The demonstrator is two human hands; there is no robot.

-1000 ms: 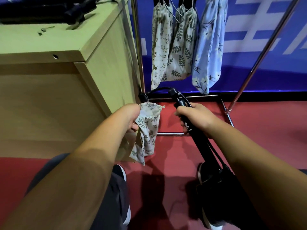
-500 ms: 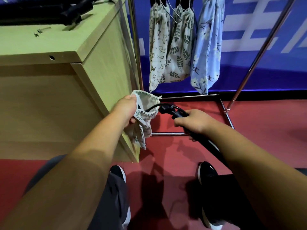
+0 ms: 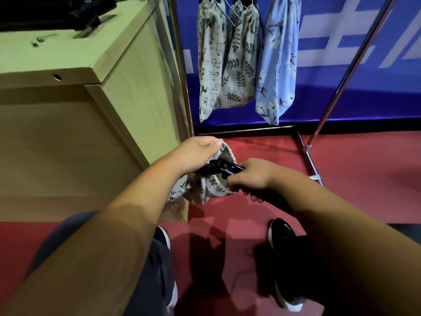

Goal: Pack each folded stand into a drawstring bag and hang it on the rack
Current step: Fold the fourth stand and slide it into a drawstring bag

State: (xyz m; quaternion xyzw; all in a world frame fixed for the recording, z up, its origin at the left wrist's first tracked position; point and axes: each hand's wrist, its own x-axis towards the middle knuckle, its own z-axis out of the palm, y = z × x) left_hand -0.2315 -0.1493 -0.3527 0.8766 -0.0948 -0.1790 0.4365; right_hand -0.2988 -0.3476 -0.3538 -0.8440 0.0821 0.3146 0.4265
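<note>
stand [image 3: 218, 168] pointed left into bag [image 3: 211, 190] mouth | right hand [image 3: 252, 176] gripped it | left hand [image 3: 196, 153] pinched bag rim | red floor [image 3: 364, 179], blue wall [image 3: 341, 92]

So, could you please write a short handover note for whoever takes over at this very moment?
Left hand holds the drawstring bag by its open mouth.
Right hand grips the folded stand, its head just at the bag's mouth.
Done: three hanging bags on the rack.
Left: slide the stand fully in, draw the string, hang the bag. Dark gear on the cabinet top, probably more stands, waits.
</note>
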